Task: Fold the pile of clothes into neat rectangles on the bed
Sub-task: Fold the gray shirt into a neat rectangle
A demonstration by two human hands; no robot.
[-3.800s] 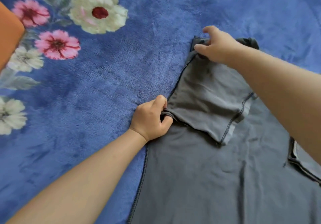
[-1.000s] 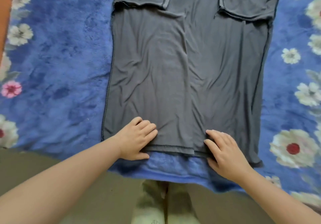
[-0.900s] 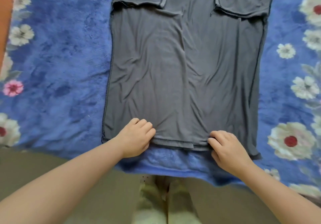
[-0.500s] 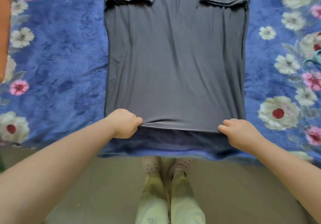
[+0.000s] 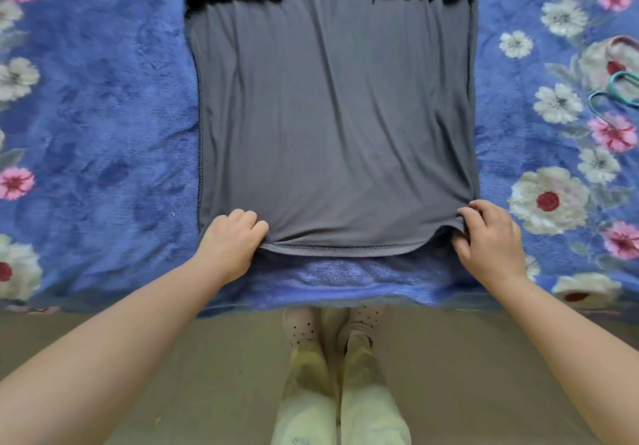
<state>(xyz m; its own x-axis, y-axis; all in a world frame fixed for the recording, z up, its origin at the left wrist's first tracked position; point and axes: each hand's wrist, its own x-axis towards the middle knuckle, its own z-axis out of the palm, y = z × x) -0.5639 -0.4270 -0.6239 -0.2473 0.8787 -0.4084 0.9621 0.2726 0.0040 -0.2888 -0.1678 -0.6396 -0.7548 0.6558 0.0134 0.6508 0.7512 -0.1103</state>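
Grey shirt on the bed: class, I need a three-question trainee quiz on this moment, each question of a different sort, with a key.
1. True or false: both sleeves of the grey shirt are folded inward over its body.
2. Which part of the shirt do the left hand and right hand grip? A) collar B) bottom hem corners C) sleeve cuffs
3. Fill in: the shirt lies on a blue ____-patterned blanket.

Key: 1 true; 2 B; 3 flower
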